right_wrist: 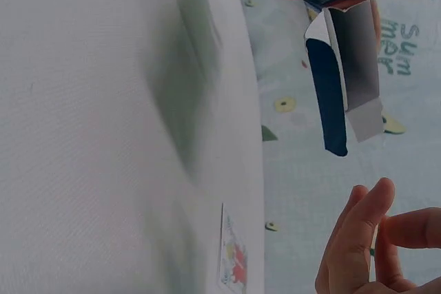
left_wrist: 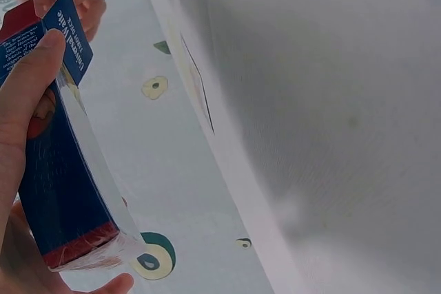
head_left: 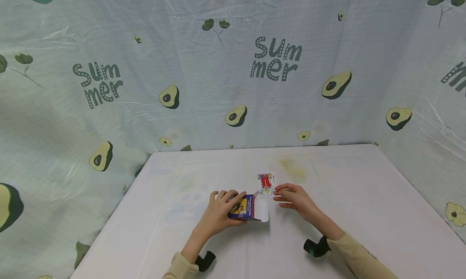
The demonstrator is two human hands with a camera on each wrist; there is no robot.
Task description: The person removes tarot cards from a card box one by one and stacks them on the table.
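Note:
My left hand point(head_left: 223, 210) grips a blue tarot deck box point(head_left: 240, 208) with a yellow picture on its face, thumb on one side and fingers over the other. Its open end points right with the flaps point(right_wrist: 327, 101) spread, and the right wrist view shows bare grey walls inside. Clear wrap clings to its far end in the left wrist view. A card with a red figure point(head_left: 266, 184) lies face up on the table, with another white edge behind it. Just right of it is my right hand point(head_left: 295, 198), fingers loosely extended with nothing seen between them.
The white table point(head_left: 145, 230) has a faint yellow stain beyond the card. A pale cloth printed with avocados point(head_left: 236, 116) hangs behind and at both sides. Black wrist cameras point(head_left: 316, 247) sit under both forearms, close over the table.

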